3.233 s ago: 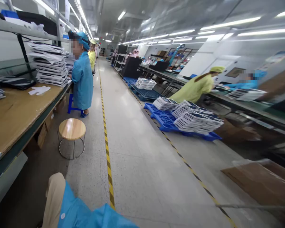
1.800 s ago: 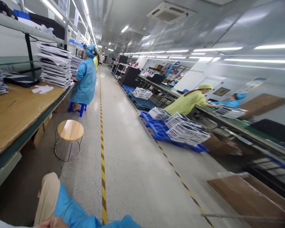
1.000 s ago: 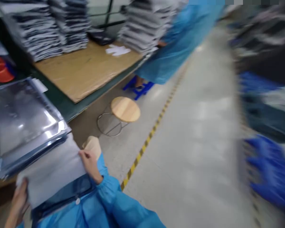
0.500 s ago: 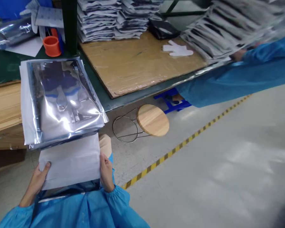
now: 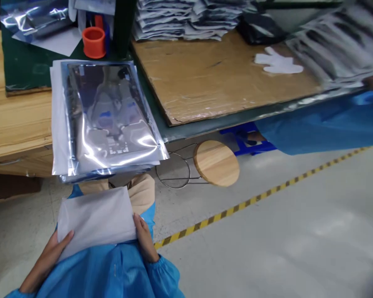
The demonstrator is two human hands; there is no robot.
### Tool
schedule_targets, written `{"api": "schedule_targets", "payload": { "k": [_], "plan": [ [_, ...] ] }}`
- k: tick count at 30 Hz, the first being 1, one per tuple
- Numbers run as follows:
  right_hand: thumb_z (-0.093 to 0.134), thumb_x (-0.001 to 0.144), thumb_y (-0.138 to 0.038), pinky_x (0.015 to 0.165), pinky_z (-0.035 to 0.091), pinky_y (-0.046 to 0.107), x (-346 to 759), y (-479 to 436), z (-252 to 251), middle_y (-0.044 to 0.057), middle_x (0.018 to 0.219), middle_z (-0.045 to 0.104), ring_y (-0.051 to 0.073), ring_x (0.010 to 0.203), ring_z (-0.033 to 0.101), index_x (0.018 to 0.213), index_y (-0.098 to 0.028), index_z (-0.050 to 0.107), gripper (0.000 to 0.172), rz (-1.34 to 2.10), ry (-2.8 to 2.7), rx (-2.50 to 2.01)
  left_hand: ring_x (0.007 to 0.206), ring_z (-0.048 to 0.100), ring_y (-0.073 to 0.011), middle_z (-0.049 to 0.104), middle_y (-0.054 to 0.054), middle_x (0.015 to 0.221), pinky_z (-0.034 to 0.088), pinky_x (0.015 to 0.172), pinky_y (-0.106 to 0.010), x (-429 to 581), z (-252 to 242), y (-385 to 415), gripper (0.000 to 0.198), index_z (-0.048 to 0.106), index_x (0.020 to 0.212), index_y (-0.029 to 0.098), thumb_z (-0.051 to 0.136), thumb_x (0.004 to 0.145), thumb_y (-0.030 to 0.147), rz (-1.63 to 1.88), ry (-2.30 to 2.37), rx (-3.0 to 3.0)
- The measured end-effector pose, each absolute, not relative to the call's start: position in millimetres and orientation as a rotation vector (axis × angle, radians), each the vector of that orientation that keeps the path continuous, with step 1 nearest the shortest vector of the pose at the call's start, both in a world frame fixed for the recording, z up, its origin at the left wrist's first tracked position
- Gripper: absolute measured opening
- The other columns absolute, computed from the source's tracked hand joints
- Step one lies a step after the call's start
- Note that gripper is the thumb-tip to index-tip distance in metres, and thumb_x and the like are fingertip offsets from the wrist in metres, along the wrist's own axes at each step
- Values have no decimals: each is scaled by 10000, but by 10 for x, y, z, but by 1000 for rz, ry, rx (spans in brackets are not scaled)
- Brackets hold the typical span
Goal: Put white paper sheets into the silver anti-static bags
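Observation:
A white sheet-like packet (image 5: pixel 96 215) lies across my lap area, gripped at both sides. My left hand (image 5: pixel 54 248) holds its left edge with the thumb on top and the fingers hidden beneath. At the right edge, my right hand (image 5: pixel 144 238) pinches the packet, thumb uppermost. Just beyond it, a stack of shiny silver film bags (image 5: pixel 112 124) with white sheets rests on the table corner, its front edge overhanging. Neither hand touches that stack.
A brown cardboard sheet (image 5: pixel 205 82) covers the bench, with a white glove (image 5: pixel 278 62) on it. Piled packets (image 5: pixel 186 18) stand behind. An orange tape roll (image 5: pixel 93 42) sits left. Below is a round wooden stool (image 5: pixel 216 162). A co-worker's blue sleeve (image 5: pixel 329 124) reaches in from the right.
My hands have drawn the white packet toward my body, away from the film stack. The view has turned left, so the bench appears shifted right.

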State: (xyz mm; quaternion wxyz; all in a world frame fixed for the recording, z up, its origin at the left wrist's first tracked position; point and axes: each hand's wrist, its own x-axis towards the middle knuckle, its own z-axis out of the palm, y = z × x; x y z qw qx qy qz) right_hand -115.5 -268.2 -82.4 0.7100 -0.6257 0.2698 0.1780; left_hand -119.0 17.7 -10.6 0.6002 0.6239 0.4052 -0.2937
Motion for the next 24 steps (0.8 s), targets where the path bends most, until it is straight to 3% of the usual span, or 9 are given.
{"api": "schedule_targets", "payload": {
  "k": [2,5,11,15,18,22,24],
  "plan": [
    [674,770,-482,963,446,361,-1067,-2721,-755,46,1172,682,242,1091,592,1140,-234,652,446,520,491,-1307,1111,600,-289,645,-108,1199,515,895,-347,-1157,-4,229,865,424,1332,204,806,606,478,-710,927,1295],
    [805,654,-340,1009,430,394,-976,-2747,-646,50,1274,625,252,1174,561,1259,-254,553,661,693,359,-1207,1072,616,-295,639,-121,1205,509,883,-344,-1120,98,320,1004,367,1372,184,865,531,409,-733,881,1169],
    [848,563,-240,1006,437,363,-1075,-2645,-536,32,1273,628,238,1174,567,1233,-263,536,740,807,428,-1025,1045,621,-270,648,-130,1178,480,893,-329,-1359,-16,314,859,404,1349,135,817,629,357,-531,880,1156],
    [826,600,-316,880,507,384,-1175,-2610,-553,67,1084,722,261,977,659,1168,-199,573,633,784,555,-1259,1032,620,-252,657,-116,1163,461,914,-321,-1638,-48,282,799,448,1328,127,811,643,323,-550,854,1165],
    [822,591,-389,807,532,371,-1193,-2642,-535,84,1036,731,279,927,666,1095,-169,613,589,765,511,-1498,1036,614,-247,672,-98,1136,446,926,-313,-1798,-74,323,783,525,1270,144,854,575,293,-594,855,1127],
    [811,605,-443,568,529,298,-1194,-2669,-438,28,863,735,181,539,626,1193,-190,555,689,874,402,-1546,941,647,-290,718,-129,949,477,870,-363,-1891,-141,496,722,660,1046,95,856,479,497,-521,945,932],
    [832,558,-467,529,517,291,-1212,-2639,-382,39,851,738,176,491,603,1197,-189,564,746,862,334,-1585,920,657,-299,722,-133,904,483,872,-390,-1946,-71,631,688,665,1020,92,824,520,536,-409,961,914]
  ]
}}
